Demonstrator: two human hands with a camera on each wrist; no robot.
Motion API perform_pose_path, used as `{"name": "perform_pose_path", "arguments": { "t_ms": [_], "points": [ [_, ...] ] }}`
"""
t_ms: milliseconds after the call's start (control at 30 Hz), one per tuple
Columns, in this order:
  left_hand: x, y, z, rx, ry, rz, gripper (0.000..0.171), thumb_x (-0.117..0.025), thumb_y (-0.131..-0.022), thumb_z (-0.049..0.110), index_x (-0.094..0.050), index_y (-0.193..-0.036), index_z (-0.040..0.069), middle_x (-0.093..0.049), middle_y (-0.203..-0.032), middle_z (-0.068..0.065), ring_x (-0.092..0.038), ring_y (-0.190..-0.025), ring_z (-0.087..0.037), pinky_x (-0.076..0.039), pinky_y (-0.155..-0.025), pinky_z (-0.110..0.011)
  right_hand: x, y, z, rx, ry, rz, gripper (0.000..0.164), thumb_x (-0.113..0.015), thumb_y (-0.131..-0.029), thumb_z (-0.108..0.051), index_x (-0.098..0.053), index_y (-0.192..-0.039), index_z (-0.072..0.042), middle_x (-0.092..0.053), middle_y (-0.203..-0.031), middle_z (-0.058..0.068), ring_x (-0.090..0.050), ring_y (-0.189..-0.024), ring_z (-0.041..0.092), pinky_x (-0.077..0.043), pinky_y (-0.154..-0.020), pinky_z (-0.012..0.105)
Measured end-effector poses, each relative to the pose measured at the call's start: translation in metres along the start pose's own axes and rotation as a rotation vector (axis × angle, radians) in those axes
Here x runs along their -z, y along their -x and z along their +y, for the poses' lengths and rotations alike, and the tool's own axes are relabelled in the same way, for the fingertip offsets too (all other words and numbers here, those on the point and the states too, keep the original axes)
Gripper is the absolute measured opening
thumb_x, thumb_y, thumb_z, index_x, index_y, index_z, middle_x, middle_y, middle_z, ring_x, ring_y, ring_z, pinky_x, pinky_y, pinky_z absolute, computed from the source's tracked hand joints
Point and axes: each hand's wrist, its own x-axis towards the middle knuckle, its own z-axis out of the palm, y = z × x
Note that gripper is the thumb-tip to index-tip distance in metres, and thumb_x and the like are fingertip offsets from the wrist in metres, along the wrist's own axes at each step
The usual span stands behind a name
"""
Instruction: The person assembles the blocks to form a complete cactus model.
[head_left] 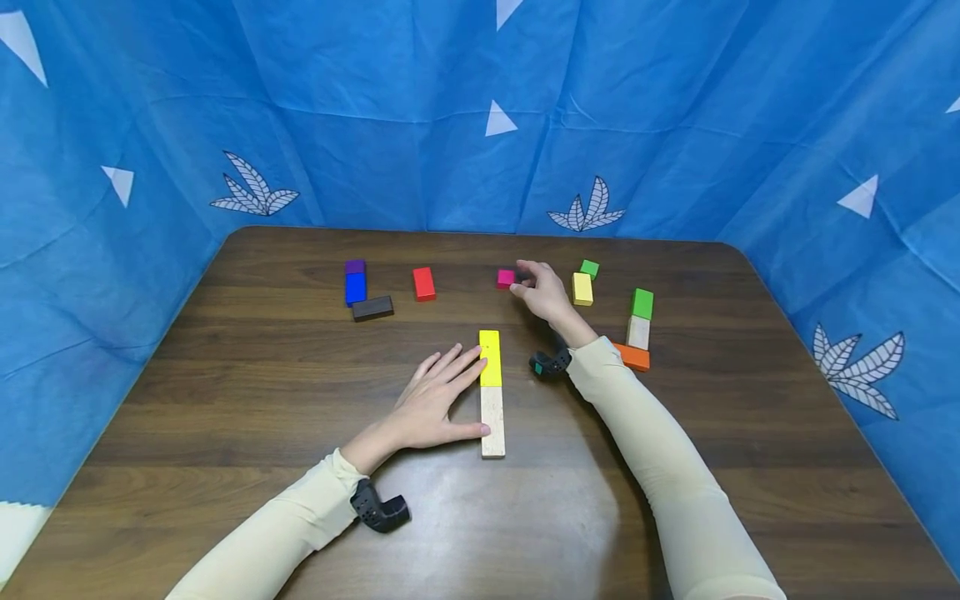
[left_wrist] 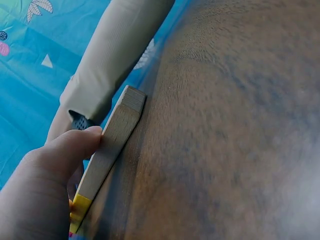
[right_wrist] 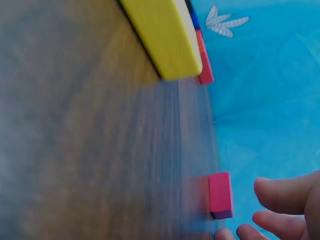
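In the head view my left hand (head_left: 435, 404) lies beside a row made of a bright yellow block (head_left: 490, 358) and a pale wooden block (head_left: 492, 425), end to end. Its fingers are spread, with fingertips at the yellow block and the thumb on the wooden one (left_wrist: 112, 135). My right hand (head_left: 546, 292) hovers just right of a small magenta block (head_left: 506, 279), holding nothing. From the right wrist view, thumb and fingers stand apart from that magenta block (right_wrist: 220, 195). A pale yellow block (head_left: 582, 289) is to the right of this hand.
Purple (head_left: 355, 267), blue (head_left: 356, 289) and black (head_left: 372, 308) blocks cluster at the left. A red block (head_left: 423, 284) lies to their right. At the right are two green blocks (head_left: 642, 303) (head_left: 589, 269), a whitish block (head_left: 638, 332) and an orange block (head_left: 632, 357), partly behind my right sleeve.
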Motion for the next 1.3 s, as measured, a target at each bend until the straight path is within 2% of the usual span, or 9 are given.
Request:
{"name": "perform_pose_path", "arguments": {
  "t_ms": [200, 400, 667, 1000, 1300],
  "points": [
    [0.000, -0.001, 0.001, 0.001, 0.003, -0.008, 0.093, -0.061, -0.080, 0.067, -0.033, -0.154, 0.017, -0.026, -0.162, 0.000, -0.020, -0.150, -0.030, -0.016, -0.119, -0.054, 0.000, -0.013, 0.003, -0.001, 0.059, -0.021, 0.050, -0.061, -0.095, -0.010, -0.048, -0.144, -0.009, -0.047, -0.142, 0.015, -0.054, -0.110, 0.029, -0.049, -0.098, 0.041],
    [0.000, -0.002, 0.002, -0.011, 0.009, 0.001, 0.093, -0.062, -0.080, 0.066, -0.034, -0.153, 0.016, -0.027, -0.162, 0.000, -0.022, -0.150, -0.031, -0.017, -0.119, -0.055, 0.000, -0.018, 0.006, 0.004, 0.099, 0.005, 0.042, -0.062, -0.094, -0.009, -0.057, -0.136, -0.008, -0.053, -0.132, 0.016, -0.054, -0.097, 0.027, -0.048, -0.088, 0.036],
    [0.000, -0.001, 0.001, -0.007, 0.001, 0.006, 0.094, -0.062, -0.079, 0.067, -0.034, -0.153, 0.016, -0.027, -0.162, 0.000, -0.022, -0.150, -0.031, -0.017, -0.119, -0.055, 0.000, -0.019, 0.008, 0.055, 0.148, 0.031, 0.036, -0.064, -0.094, -0.010, -0.063, -0.130, -0.006, -0.060, -0.120, 0.017, -0.053, -0.096, 0.027, -0.047, -0.085, 0.036],
    [-0.001, 0.000, 0.001, 0.017, 0.000, -0.017, 0.095, -0.060, -0.080, 0.069, -0.031, -0.154, 0.017, -0.025, -0.163, 0.001, -0.019, -0.151, -0.028, -0.015, -0.120, -0.054, 0.002, -0.011, 0.011, 0.057, 0.124, 0.021, 0.035, -0.063, -0.095, -0.011, -0.063, -0.130, -0.005, -0.065, -0.115, 0.016, -0.052, -0.095, 0.027, -0.047, -0.084, 0.035],
    [-0.001, 0.000, 0.001, 0.027, 0.002, -0.023, 0.094, -0.059, -0.080, 0.069, -0.032, -0.154, 0.017, -0.025, -0.163, 0.001, -0.019, -0.151, -0.028, -0.015, -0.120, -0.054, 0.000, 0.013, 0.008, 0.153, 0.141, -0.037, 0.033, -0.065, -0.094, -0.013, -0.065, -0.126, -0.005, -0.064, -0.119, 0.016, -0.059, -0.099, 0.028, -0.051, -0.087, 0.040]
  ]
}}
